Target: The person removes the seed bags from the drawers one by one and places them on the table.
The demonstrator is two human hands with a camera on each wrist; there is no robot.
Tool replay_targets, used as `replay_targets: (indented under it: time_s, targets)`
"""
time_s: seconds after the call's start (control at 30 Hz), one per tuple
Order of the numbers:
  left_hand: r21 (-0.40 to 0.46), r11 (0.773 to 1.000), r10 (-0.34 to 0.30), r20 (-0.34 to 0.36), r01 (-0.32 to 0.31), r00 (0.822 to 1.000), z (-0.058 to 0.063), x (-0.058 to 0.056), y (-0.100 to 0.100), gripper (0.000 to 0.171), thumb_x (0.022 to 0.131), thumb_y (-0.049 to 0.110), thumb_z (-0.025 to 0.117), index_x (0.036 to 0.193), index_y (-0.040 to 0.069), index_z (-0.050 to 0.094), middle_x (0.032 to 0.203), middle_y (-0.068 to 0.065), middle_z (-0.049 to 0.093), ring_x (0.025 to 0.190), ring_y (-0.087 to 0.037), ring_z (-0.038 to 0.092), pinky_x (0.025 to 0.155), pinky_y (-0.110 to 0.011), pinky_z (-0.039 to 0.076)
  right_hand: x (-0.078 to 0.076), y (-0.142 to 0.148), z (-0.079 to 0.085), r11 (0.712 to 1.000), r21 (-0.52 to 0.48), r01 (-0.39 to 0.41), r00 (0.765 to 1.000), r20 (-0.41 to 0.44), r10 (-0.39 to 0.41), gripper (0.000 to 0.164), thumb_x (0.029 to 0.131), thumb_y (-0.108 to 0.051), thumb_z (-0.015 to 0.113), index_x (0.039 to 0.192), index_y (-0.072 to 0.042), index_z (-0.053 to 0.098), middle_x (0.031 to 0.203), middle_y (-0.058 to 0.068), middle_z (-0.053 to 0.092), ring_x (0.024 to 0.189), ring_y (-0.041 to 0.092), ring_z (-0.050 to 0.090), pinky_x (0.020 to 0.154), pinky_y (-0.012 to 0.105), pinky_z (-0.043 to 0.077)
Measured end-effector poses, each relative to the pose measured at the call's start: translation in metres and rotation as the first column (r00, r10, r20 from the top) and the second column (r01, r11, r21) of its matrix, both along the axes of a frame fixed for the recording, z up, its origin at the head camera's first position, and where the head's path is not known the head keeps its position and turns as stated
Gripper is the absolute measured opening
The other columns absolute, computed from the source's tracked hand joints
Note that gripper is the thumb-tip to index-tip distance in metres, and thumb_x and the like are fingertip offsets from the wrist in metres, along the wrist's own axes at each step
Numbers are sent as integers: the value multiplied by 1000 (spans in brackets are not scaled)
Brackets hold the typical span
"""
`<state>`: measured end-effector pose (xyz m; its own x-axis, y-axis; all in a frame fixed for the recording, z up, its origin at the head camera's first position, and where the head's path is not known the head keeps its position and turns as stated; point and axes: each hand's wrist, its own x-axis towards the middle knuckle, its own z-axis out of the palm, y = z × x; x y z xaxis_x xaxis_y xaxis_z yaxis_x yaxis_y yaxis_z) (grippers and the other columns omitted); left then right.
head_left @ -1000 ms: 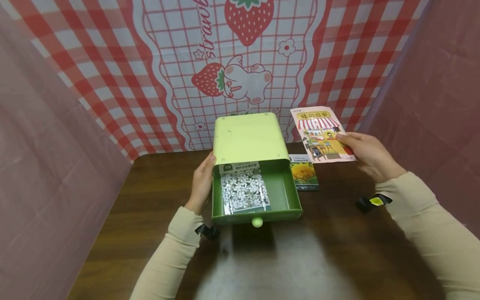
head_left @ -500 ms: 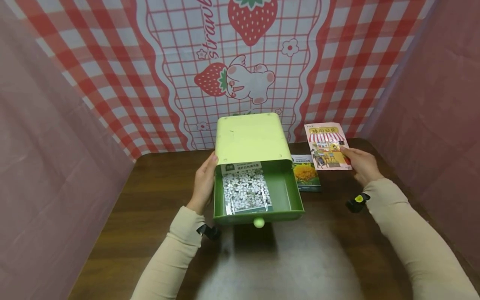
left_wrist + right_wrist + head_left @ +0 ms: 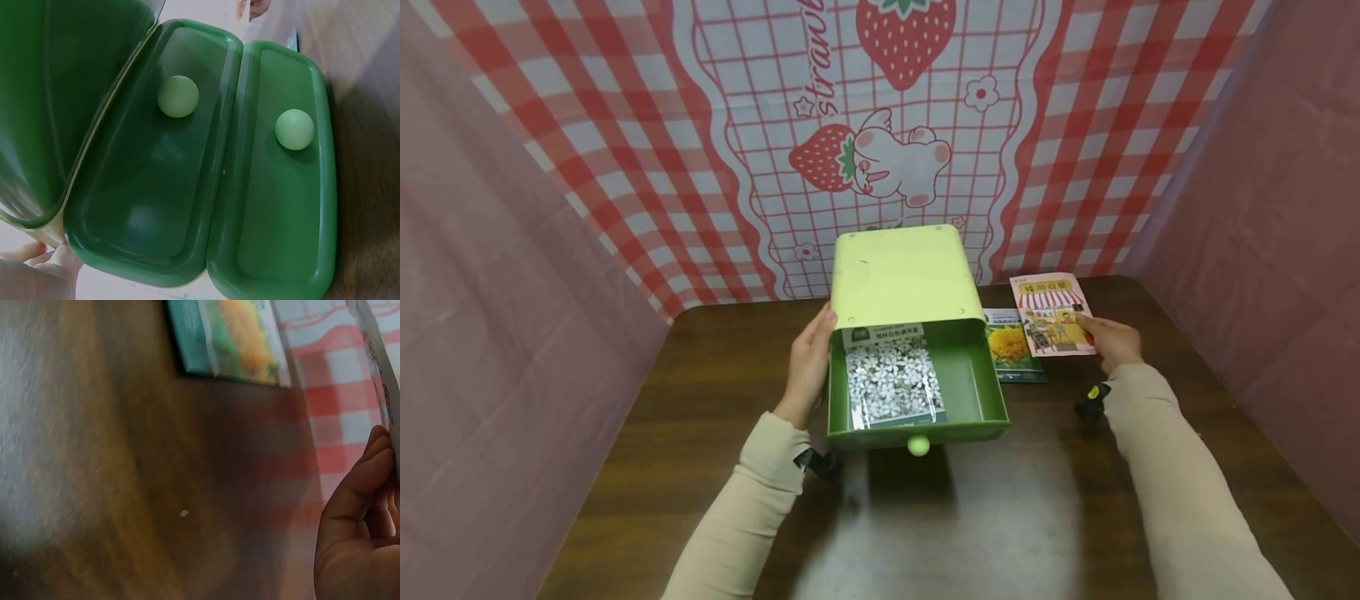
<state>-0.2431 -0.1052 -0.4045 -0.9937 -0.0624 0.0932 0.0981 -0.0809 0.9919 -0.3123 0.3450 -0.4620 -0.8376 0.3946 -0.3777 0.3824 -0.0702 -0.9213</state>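
Observation:
A small drawer box with a pale yellow-green casing (image 3: 906, 275) stands on the table, its green top drawer (image 3: 966, 387) pulled out. A seed packet with white flowers (image 3: 895, 379) lies inside it. My left hand (image 3: 807, 362) rests against the casing's left side, fingers along it. In the left wrist view, two closed green drawers with round knobs (image 3: 178, 96) face the camera. To the right of the box, my right hand (image 3: 1116, 342) pinches a pink seed packet (image 3: 1051, 310) by its right edge. The pink packet overlaps another seed packet with a yellow flower (image 3: 1011, 346).
The dark wooden table (image 3: 700, 392) ends at a red checked strawberry cloth (image 3: 745, 167) behind the box. Pink curtains (image 3: 497, 317) hang on both sides. A bright reflection lies on the tabletop in front.
My right hand has carried the pink packet down towards the table, bringing it over the yellow-flower packet's right side. The left hand and the box have stayed in place.

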Motion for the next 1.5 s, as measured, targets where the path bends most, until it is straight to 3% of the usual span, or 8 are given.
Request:
replay_targets:
  time_s: [0.1, 0.57, 0.73, 0.87, 0.97, 1.13, 1.33, 1.5]
  targets:
    - [3, 1000, -5, 2, 5, 1000, 0, 0, 0, 52, 102, 45, 47, 147, 18, 46, 154, 3, 43, 139, -15, 43, 113, -34, 42, 1, 2, -7, 998, 62, 8, 1000, 27, -10, 66, 91, -35, 68, 143, 0, 48, 56, -16, 58, 52, -2, 60, 51, 17, 55]
    - [-1, 1000, -13, -1, 13, 1000, 1, 0, 0, 53, 101, 46, 47, 147, 19, 46, 153, 4, 44, 139, -12, 42, 113, -32, 42, 13, -6, -17, 984, 175, 28, 991, 123, -50, 59, 93, -29, 64, 141, 1, 50, 53, -20, 50, 54, -5, 51, 49, 14, 47]
    - [-1, 1000, -9, 0, 9, 1000, 0, 1, 0, 52, 102, 45, 47, 147, 20, 46, 153, 5, 44, 134, -12, 47, 109, -32, 46, 18, -10, -12, 966, 258, 20, 981, 180, -69, 62, 91, -37, 65, 140, -2, 52, 83, -9, 60, 70, 0, 50, 56, 14, 44]
    - [6, 1000, -15, -8, 15, 1000, 0, 1, 0, 51, 102, 44, 47, 147, 19, 46, 153, 4, 44, 136, -11, 45, 110, -31, 44, 20, -13, -8, 936, 351, -29, 975, 216, -51, 74, 88, -45, 66, 140, 6, 49, 121, 9, 58, 90, 12, 52, 71, 21, 47]
    - [22, 999, -25, -16, 25, 1000, 1, 1, 0, 51, 102, 43, 46, 147, 18, 45, 153, 3, 44, 139, -11, 42, 113, -30, 42, 20, -12, -8, 905, 415, -90, 972, 237, -12, 78, 88, -48, 65, 137, 10, 49, 129, 17, 55, 97, 20, 52, 79, 28, 49]
    - [37, 999, -39, -19, 39, 999, 2, 1, 0, 51, 103, 42, 46, 147, 17, 45, 154, 2, 43, 141, -12, 40, 115, -30, 39, 22, -12, -9, 847, 502, -176, 969, 241, 58, 66, 88, -45, 66, 125, 10, 59, 117, 21, 61, 92, 25, 56, 78, 36, 52]
    - [34, 999, -38, -19, 39, 999, 1, 0, 0, 51, 103, 42, 46, 147, 16, 45, 154, 3, 42, 141, -12, 39, 115, -30, 39, 25, -15, -4, 732, 624, -275, 954, 274, 125, 58, 89, -43, 64, 108, 11, 62, 98, 20, 60, 83, 30, 53, 70, 41, 51]
    - [26, 999, -20, -14, 20, 1000, 1, 1, 1, 51, 102, 42, 47, 146, 17, 47, 153, 3, 45, 138, -11, 43, 112, -30, 42, 24, -16, -4, 698, 654, -293, 947, 297, 120, 64, 88, -43, 65, 114, 15, 59, 103, 25, 60, 85, 33, 54, 71, 44, 51]
